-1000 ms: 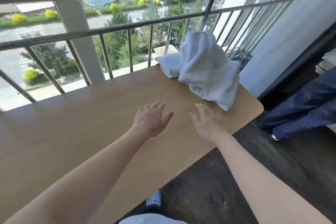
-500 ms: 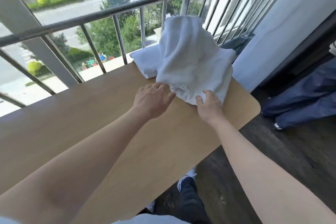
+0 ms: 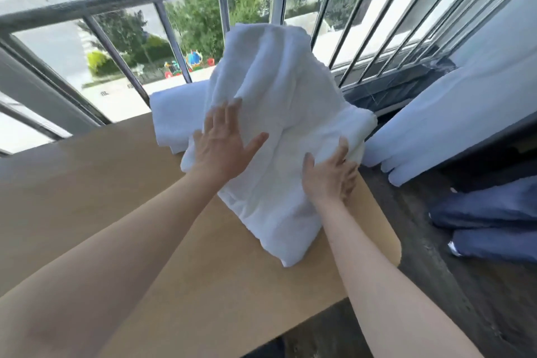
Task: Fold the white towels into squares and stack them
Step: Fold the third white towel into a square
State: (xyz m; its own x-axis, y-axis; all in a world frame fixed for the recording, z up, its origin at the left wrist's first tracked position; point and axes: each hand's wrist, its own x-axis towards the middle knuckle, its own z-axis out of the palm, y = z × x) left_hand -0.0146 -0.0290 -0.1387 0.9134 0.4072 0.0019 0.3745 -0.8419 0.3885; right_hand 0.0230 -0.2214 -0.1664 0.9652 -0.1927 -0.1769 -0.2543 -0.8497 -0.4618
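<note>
White terry cloth fills the middle of the head view: a loose heap of towels (image 3: 279, 113) slumps on the far right corner of the wooden tabletop (image 3: 116, 212), its top leaning against the balcony railing (image 3: 171, 38). Behind and to the left of the heap, a flatter white towel (image 3: 174, 116) lies at the tabletop's far edge.

A second ago both hands hovered over bare wood, well short of the heap; half a second ago they had just reached its near hem. Now both are on the cloth. The left hand (image 3: 222, 144) lies flat on the heap's front with fingers spread, its grip open, pressing rather than holding. The right hand (image 3: 329, 176) has curled over a fold at the heap's right side near the tabletop's edge, its grip closed on the towel there.

This looks like the very start: nothing is folded or stacked yet, and the hands have only taken hold. The likely next move is to pull one towel free and spread it on the clear wood nearer the person. Part of the heap overhangs the right edge, so a careless tug could drag cloth onto the floor.
</note>
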